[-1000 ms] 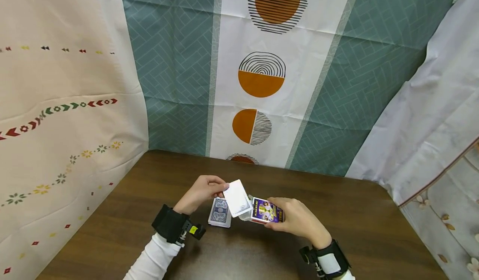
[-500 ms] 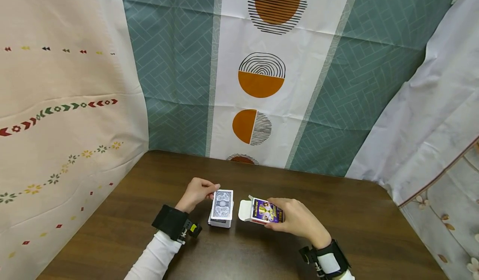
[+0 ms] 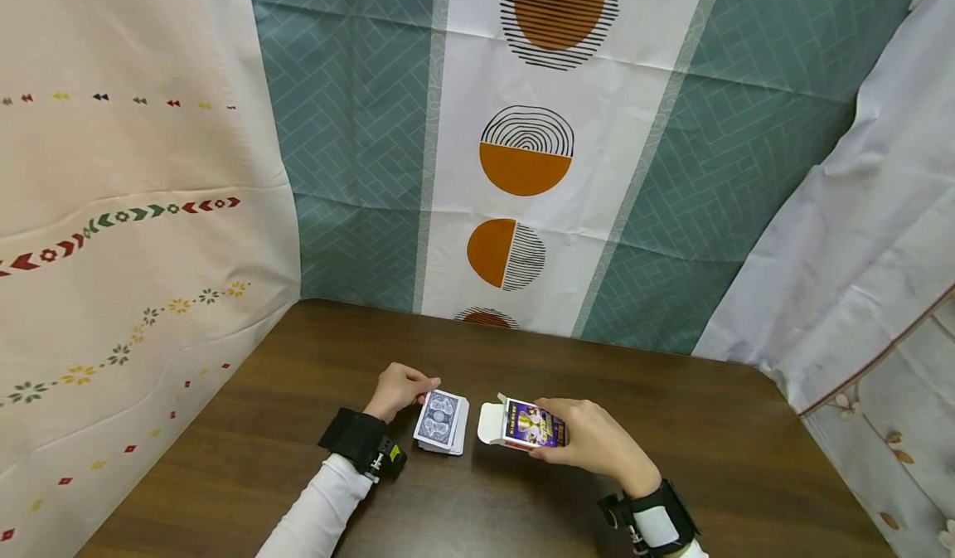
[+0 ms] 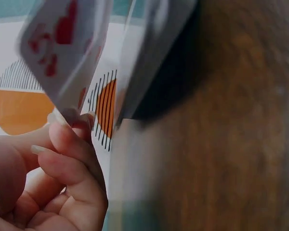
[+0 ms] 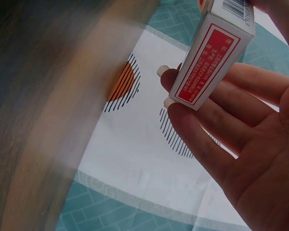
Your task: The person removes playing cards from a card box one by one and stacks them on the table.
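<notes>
My left hand (image 3: 399,390) pinches a playing card (image 4: 70,43) at its corner between thumb and fingertips; red pips show on its face in the left wrist view. In the head view the card's blue patterned back (image 3: 438,417) lies over a stack of white-edged cards (image 3: 457,446), turned slightly askew to it. My right hand (image 3: 593,438) grips a purple card box (image 3: 533,425) by its right end, thumb on the near side and fingers on the far side. The box's white flap (image 3: 490,424) hangs open toward the stack. A red label panel (image 5: 204,65) marks its side.
Everything is on a brown wooden table (image 3: 522,508). A green and white patterned cloth (image 3: 358,168) hangs behind it, a cream cloth (image 3: 149,251) at the left, and a white curtain (image 3: 880,210) at the right. Black camera straps (image 3: 354,440) circle both wrists.
My left hand has carried the card from beside the box's mouth leftward onto the stack, turning its blue back up, then drawn slightly nearer. My right hand and the box have stayed in place.
</notes>
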### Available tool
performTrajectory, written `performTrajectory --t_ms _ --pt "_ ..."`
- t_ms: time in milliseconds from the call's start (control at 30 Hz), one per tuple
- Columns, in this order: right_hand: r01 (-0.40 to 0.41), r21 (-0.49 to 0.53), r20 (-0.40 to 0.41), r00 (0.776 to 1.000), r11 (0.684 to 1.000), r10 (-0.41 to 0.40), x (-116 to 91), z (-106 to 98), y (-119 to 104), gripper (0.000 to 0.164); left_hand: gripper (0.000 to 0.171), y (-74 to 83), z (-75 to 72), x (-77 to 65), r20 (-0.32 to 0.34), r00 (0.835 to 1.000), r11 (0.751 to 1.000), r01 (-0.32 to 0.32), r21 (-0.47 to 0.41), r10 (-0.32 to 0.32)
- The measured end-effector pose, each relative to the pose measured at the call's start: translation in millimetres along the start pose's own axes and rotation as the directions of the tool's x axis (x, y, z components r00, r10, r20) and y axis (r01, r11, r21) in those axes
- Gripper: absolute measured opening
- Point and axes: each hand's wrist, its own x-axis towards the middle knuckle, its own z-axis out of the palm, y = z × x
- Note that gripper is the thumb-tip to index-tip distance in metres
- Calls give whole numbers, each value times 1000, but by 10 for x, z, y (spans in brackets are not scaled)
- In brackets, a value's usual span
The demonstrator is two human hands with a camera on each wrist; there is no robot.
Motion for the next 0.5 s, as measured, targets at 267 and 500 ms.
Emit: performTrajectory --t_ms 267,500 --pt "4 -10 3 1000 1000 -4 12 7 12 64 16 -16 3 27 -54 998 999 -13 37 15" --pt "11 -10 3 1000 1000 -11 16 19 17 63 15 -1 11 16 -24 999 995 -26 94 29"
